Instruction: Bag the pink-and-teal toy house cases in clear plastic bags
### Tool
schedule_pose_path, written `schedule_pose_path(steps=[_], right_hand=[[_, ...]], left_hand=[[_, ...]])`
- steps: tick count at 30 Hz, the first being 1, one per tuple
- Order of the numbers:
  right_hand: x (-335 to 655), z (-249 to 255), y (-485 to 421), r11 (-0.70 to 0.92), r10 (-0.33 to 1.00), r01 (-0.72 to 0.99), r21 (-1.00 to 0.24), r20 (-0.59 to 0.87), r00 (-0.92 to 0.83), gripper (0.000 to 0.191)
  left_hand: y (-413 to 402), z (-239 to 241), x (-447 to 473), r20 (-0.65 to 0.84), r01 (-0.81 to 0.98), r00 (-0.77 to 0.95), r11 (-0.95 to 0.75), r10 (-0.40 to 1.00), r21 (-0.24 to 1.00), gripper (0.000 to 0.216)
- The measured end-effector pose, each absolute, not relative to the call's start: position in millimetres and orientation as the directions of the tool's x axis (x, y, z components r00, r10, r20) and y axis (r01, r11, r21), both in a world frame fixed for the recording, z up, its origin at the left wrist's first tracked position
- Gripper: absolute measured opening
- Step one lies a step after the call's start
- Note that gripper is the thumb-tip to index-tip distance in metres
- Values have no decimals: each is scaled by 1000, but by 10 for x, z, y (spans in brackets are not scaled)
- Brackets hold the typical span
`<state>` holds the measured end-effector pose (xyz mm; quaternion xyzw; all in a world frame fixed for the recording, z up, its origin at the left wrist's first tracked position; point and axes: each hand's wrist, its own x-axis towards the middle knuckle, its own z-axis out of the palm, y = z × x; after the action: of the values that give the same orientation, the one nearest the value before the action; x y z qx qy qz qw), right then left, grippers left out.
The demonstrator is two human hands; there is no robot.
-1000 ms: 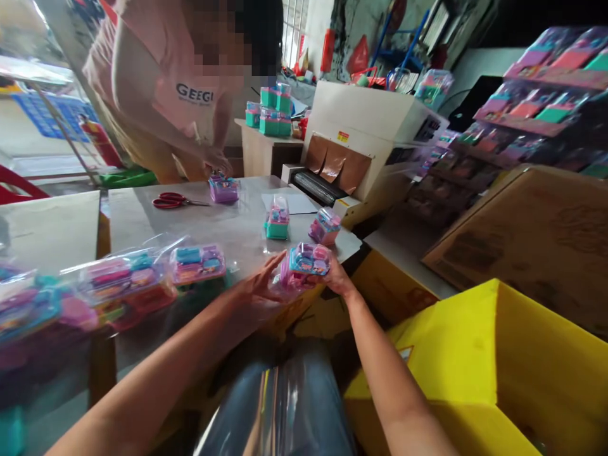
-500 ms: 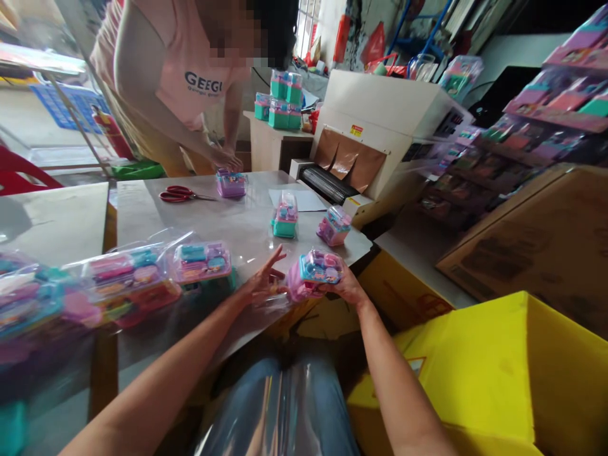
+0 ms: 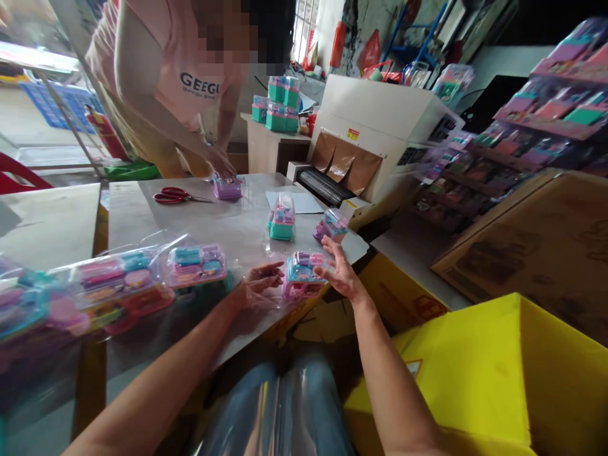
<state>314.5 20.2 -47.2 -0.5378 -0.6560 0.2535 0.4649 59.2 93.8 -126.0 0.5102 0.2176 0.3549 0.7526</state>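
A pink and blue toy case with a clear cover sits near the table's front edge, between my two hands. My right hand is open beside its right side, fingers spread, with the fingertips at or just in front of the cover. At the left, my left hand points its stretched fingers toward the case; clear plastic film lies around that hand. Behind stand a green-based toy case and a pink and purple one. Left of my left hand is another wrapped toy case.
Across the table a co-worker's hand rests on a purple case, near red-handled scissors. A conveyor machine stands at the back. Yellow boxes and a cardboard carton are at the right.
My right hand has let go of the toy case and spread its fingers. The case has been set down more upright on the table edge. My left fingers have drawn closer together.
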Motion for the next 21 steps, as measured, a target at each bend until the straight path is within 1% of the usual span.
schedule_pose_path(steps=[2,4,5,7,10,14,16,18,19,21], right_hand=[[3048,-369,228,351,897,576,-738,441,19,60],[2941,-322,270,382,862,672,-634,507,-12,41],[2895,-319,289,391,851,699,-599,525,-26,34],[2829,-335,311,395,841,719,-572,540,-32,26],[2802,-364,300,391,837,722,-571,548,-21,24],[2817,-362,277,395,835,730,-557,549,-33,25],[2817,-359,277,393,837,735,-552,546,-37,25],[2812,-361,281,394,836,737,-549,548,-38,24],[2808,-362,283,397,833,737,-548,552,-38,24],[2804,-366,283,404,827,738,-541,561,-41,23]], left_hand=[[955,-1233,560,8,-325,705,312,709,893,48],[978,-1218,527,-19,-319,753,390,658,864,44],[988,-1216,513,-30,-317,769,422,638,849,42],[1001,-1211,495,-39,-324,785,463,618,825,41],[1002,-1185,512,-37,-360,795,520,606,775,46],[986,-1118,587,-30,-350,860,631,509,693,51],[964,-1079,619,-2,-340,882,640,471,689,58],[927,-1034,639,39,-359,885,627,464,692,67],[906,-1010,647,54,-372,881,618,470,693,68],[862,-963,662,67,-397,868,604,493,691,64]])
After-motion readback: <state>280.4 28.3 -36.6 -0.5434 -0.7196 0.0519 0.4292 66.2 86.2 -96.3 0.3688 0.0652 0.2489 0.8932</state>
